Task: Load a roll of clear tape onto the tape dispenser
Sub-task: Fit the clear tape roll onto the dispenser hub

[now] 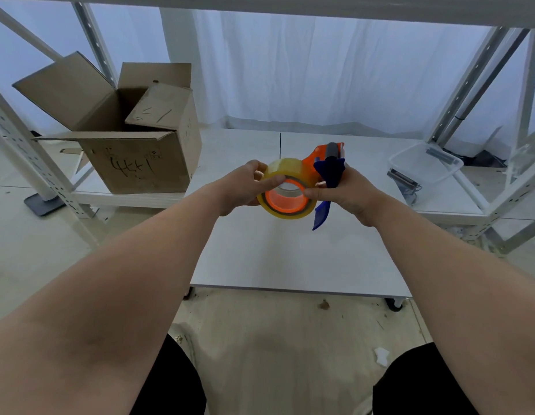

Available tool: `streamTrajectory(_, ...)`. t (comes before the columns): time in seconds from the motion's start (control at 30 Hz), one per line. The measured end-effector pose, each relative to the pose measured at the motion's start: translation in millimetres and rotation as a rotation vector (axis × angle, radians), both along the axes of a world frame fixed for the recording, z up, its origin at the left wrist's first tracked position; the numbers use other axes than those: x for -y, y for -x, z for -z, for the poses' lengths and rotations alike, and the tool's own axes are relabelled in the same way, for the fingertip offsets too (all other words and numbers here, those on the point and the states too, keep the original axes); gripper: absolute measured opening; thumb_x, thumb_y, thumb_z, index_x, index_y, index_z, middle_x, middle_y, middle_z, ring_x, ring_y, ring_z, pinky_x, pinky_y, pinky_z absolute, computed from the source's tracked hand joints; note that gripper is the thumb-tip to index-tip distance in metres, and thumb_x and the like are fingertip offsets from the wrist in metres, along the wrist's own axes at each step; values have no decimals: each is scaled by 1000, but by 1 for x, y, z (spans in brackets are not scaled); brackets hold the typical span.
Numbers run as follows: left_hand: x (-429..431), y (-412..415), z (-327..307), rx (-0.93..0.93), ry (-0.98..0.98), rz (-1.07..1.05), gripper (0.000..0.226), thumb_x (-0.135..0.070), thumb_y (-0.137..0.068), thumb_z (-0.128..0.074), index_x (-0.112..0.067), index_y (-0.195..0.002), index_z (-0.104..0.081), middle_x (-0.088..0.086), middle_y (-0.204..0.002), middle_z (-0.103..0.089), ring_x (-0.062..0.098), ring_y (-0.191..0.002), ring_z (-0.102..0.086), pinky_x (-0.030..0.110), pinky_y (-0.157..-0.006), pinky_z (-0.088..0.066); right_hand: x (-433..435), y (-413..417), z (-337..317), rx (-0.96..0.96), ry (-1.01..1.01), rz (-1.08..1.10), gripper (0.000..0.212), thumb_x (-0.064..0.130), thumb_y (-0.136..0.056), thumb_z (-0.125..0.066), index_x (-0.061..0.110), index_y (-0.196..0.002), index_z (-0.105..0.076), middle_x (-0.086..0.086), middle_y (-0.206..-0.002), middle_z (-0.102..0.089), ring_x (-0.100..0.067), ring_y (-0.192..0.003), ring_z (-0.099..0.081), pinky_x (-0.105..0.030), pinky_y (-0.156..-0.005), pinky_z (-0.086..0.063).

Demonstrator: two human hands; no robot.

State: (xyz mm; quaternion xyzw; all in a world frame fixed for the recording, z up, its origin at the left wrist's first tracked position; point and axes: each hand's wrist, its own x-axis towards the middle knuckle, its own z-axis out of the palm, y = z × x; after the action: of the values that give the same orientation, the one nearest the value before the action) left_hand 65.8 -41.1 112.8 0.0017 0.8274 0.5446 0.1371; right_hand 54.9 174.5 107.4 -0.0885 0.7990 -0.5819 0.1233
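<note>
A yellowish roll of clear tape sits around the orange hub of the tape dispenser, held in the air above the white table. My left hand grips the roll from the left, thumb across its front face. The dispenser's blue handle is in my right hand, with a fingertip touching the roll's right edge. The dispenser has an orange body, a grey roller at its top and a blue handle pointing down. Whether the roll is fully seated on the hub I cannot tell.
An open cardboard box with handwriting stands on the table's left. A clear plastic tray with dark metal parts lies at the right. White metal shelf posts flank both sides. A white curtain hangs behind.
</note>
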Motion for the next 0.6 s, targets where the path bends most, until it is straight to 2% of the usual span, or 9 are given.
streamTrajectory(0.13, -5, -1, -4, -20, -27, 5, 58, -50, -86, -57, -15, -128, -38, 7, -128, -50, 23, -108, -60, 35, -90, -52, 1, -4, -4, -96, 26, 42, 64, -1, -71, -78, 20, -123, -47, 7, -108, -59, -4, -94, -57, -16, -70, -49)
streamTrajectory(0.2, -7, -1, -10, 4, -58, -37, 61, -63, -85, -46, -19, -126, -37, 5, -126, -52, 22, -105, -61, 37, -88, -53, 2, -4, -7, -146, 13, 42, 67, -1, -70, -79, 20, -126, -47, 6, -109, -59, -5, -95, -57, -15, -70, -49)
streamTrajectory(0.27, -7, 2, -14, 28, -64, -75, 65, -68, -82, -45, -19, -125, -37, 3, -119, -55, 23, -102, -62, 42, -85, -55, 4, -4, -10, -174, 5, 31, 71, -1, -70, -79, 18, -130, -46, 4, -113, -59, -7, -97, -57, -15, -70, -51)
streamTrajectory(0.37, -6, 2, -15, 33, -63, -84, 58, -57, -83, -58, -17, -121, -39, 0, -103, -58, 19, -91, -64, 36, -74, -58, 4, -4, -10, -169, 23, 14, 72, 0, -71, -79, 17, -133, -44, 0, -120, -58, -11, -102, -58, -18, -75, -51)
streamTrajectory(0.47, -6, 1, -13, 40, -85, -70, 49, -52, -87, -56, -19, -120, -41, -3, -99, -57, 18, -89, -63, 34, -75, -56, 1, -3, -6, -149, 49, 22, 71, 3, -73, -78, 15, -134, -44, 0, -121, -58, -14, -105, -57, -18, -76, -50)
streamTrajectory(0.6, -6, 1, -15, 36, -133, -60, 37, -50, -93, -48, -24, -118, -43, -6, -103, -55, 19, -94, -60, 33, -77, -54, 0, 4, -2, -122, 107, 45, 76, 15, -67, -84, 13, -133, -46, -4, -126, -60, -22, -116, -58, -33, -90, -53)
